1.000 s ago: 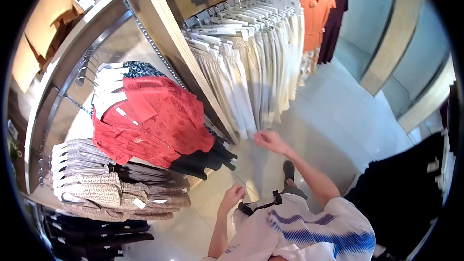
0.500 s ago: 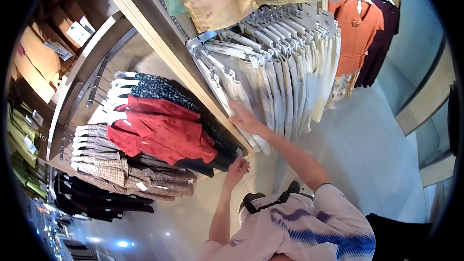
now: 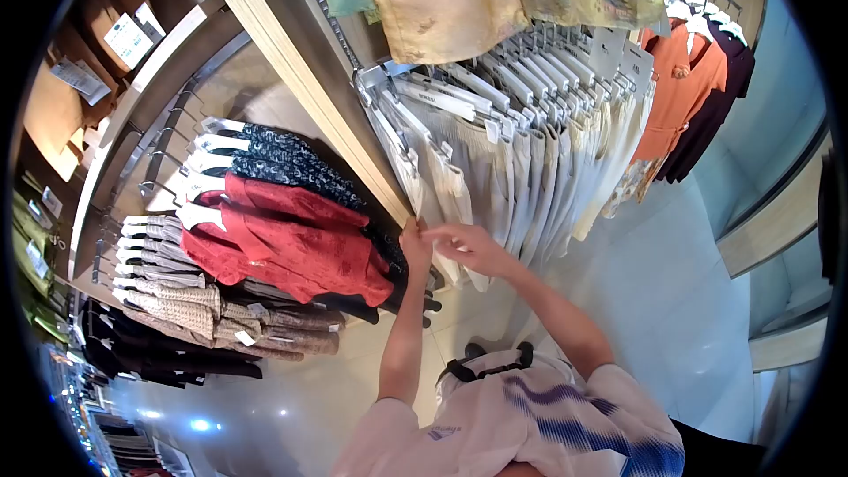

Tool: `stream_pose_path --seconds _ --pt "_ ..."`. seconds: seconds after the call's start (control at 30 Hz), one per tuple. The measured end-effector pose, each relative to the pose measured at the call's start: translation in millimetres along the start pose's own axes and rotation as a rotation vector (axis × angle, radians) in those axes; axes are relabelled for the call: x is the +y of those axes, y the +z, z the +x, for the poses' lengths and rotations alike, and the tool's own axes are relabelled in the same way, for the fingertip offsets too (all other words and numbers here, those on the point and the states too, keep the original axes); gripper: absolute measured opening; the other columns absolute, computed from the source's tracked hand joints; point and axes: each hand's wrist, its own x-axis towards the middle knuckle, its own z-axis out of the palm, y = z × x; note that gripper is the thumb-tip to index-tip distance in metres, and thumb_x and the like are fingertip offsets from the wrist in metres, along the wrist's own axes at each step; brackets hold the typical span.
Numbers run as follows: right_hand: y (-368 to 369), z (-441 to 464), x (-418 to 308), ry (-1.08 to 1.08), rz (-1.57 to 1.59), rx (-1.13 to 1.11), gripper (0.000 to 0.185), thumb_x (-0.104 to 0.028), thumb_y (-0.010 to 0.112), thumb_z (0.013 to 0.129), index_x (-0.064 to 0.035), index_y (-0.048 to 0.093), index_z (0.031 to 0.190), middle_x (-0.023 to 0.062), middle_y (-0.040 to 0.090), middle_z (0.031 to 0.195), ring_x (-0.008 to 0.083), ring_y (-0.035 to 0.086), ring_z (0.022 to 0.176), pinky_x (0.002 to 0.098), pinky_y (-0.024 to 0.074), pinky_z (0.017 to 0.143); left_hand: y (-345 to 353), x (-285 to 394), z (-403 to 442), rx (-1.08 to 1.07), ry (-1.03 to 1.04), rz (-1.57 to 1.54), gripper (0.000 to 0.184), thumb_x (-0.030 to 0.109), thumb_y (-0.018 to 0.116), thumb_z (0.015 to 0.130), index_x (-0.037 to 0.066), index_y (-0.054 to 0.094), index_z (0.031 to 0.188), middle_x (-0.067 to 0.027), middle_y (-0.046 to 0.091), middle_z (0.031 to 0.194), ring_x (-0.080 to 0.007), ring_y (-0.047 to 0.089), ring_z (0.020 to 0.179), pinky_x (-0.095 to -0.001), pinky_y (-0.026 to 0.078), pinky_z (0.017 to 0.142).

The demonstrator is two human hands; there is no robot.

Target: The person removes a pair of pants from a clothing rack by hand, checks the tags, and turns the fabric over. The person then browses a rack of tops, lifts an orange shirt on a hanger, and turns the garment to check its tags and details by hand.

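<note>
Your left hand (image 3: 417, 247) is at the lower part of the nearest pair of pale cream cloth trousers (image 3: 400, 155), close beside the long light-wood upright (image 3: 296, 79). Its fingers are folded in at the cloth's edge, but you can't tell from this angle whether they clamp the fabric or only rest against it. That spot probably suits a hand because the loose leg is within easy reach there, well below the hanger. Your right hand (image 3: 468, 249) is just beside it, in front of the trousers, its fingers loosely bent and apart and pointing towards the left hand; whether their tips touch cloth is unclear. The two hands seem set close so that both can work on the same bit of fabric.

Behind them, the packed row of white and cream trousers (image 3: 526, 185) hangs from pale bar-shaped hangers (image 3: 442, 97), likely so the legs fall straight and each pair shows its top. A yellowish patterned garment (image 3: 442, 0) hangs above the row. To your left, across the upright, red short-sleeved shirts (image 3: 291, 252) hang on white hangers (image 3: 201, 215), probably grouped by colour, next to beige textured knitwear (image 3: 190, 307).
</note>
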Motion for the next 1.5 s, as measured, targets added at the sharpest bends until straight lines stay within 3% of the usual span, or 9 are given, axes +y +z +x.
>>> stream_pose_path --seconds 0.23,0.3,0.43,0.53,0.6,0.73,1.1,1.33,1.5 --pt "-37.4 -10.8 28.9 0.261 -0.152 0.580 0.038 -0.013 0.063 0.088 -0.0047 0.053 0.123 0.0078 0.064 0.106 0.0153 0.061 0.086 0.0288 0.0497 0.069 -33.5 20.6 -5.5 -0.078 0.022 0.046 0.022 0.006 0.056 0.089 -0.005 0.045 0.074 -0.0184 0.048 0.067 -0.0299 0.050 0.055 -0.0373 0.039 0.053" --pt "-29.5 7.1 42.9 0.067 -0.321 0.652 0.045 -0.020 0.067 0.085 -0.0043 0.052 0.123 0.0090 0.064 0.108 0.0237 0.062 0.087 0.0343 0.0506 0.069 -47.0 30.6 -13.4 -0.042 -0.015 0.025 0.020 0.005 0.055 0.090 -0.007 0.047 0.076 -0.0159 0.049 0.071 -0.0256 0.048 0.056 -0.0358 0.039 0.054" --pt "-28.2 37.3 51.8 0.011 -0.494 0.561 0.042 -0.027 0.067 0.083 -0.0025 0.056 0.115 0.0156 0.065 0.101 0.0359 0.063 0.085 0.0416 0.0503 0.073 -59.9 39.1 -22.0 -0.028 -0.068 -0.030 0.015 0.004 0.057 0.089 -0.007 0.052 0.080 -0.0133 0.054 0.078 -0.0214 0.049 0.062 -0.0307 0.041 0.058" --pt "-44.0 48.3 62.2 0.365 -0.482 0.205 0.033 -0.025 0.064 0.083 -0.0016 0.061 0.105 0.0221 0.064 0.092 0.0417 0.060 0.085 0.0467 0.0481 0.074 -66.7 31.9 -27.0 -0.033 -0.125 -0.040 0.013 0.004 0.057 0.089 -0.007 0.056 0.083 -0.0130 0.057 0.083 -0.0215 0.050 0.064 -0.0295 0.042 0.061" --pt "-54.3 40.8 86.4 0.094 -0.507 0.357 0.029 -0.027 0.063 0.086 0.0003 0.063 0.094 0.0217 0.060 0.072 0.0392 0.060 0.070 0.0414 0.0472 0.064 -71.9 36.4 -27.6 0.025 -0.150 -0.020 0.013 0.005 0.057 0.090 -0.007 0.056 0.084 -0.0126 0.058 0.084 -0.0209 0.051 0.065 -0.0296 0.042 0.062" --pt "-74.8 32.8 91.6 0.013 -0.490 0.409 0.022 -0.021 0.062 0.086 -0.0011 0.062 0.095 0.0216 0.059 0.074 0.0391 0.058 0.068 0.0412 0.0455 0.060 -70.0 37.7 -19.6 0.119 -0.259 -0.017 0.018 0.008 0.056 0.092 -0.009 0.058 0.085 -0.0115 0.062 0.089 -0.0177 0.052 0.069 -0.0296 0.043 0.064" --pt "-60.9 -0.5 92.4 0.095 -0.325 0.277 0.021 -0.018 0.060 0.085 0.0014 0.053 0.078 0.0237 0.056 0.070 0.0442 0.055 0.068 0.0488 0.0414 0.060 -66.6 50.2 -35.2 0.076 -0.481 -0.144 0.022 0.013 0.057 0.093 -0.004 0.059 0.081 -0.0006 0.053 0.071 -0.0062 0.040 0.066 -0.0240 0.034 0.058" --pt "-8.2 15.2 72.5 -0.092 -0.200 0.141 0.020 -0.017 0.056 0.089 0.0019 0.054 0.084 0.0245 0.058 0.076 0.0452 0.056 0.073 0.0486 0.0430 0.062 -41.3 74.2 -36.7 -0.036 -0.379 -0.213 0.018 0.012 0.057 0.093 -0.003 0.057 0.085 -0.0005 0.052 0.068 -0.0059 0.046 0.070 -0.0207 0.039 0.064" --pt "-9.0 14.4 59.7 -0.027 -0.053 -0.040 0.014 -0.010 0.051 0.090 0.0011 0.051 0.099 0.0232 0.058 0.087 0.0409 0.059 0.080 0.0457 0.0443 0.068 -29.3 73.7 -46.6 -0.157 -0.061 -0.182 0.039 0.003 0.070 0.080 -0.004 0.048 0.112 -0.0090 0.061 0.101 -0.0215 0.063 0.078 -0.0301 0.051 0.078"
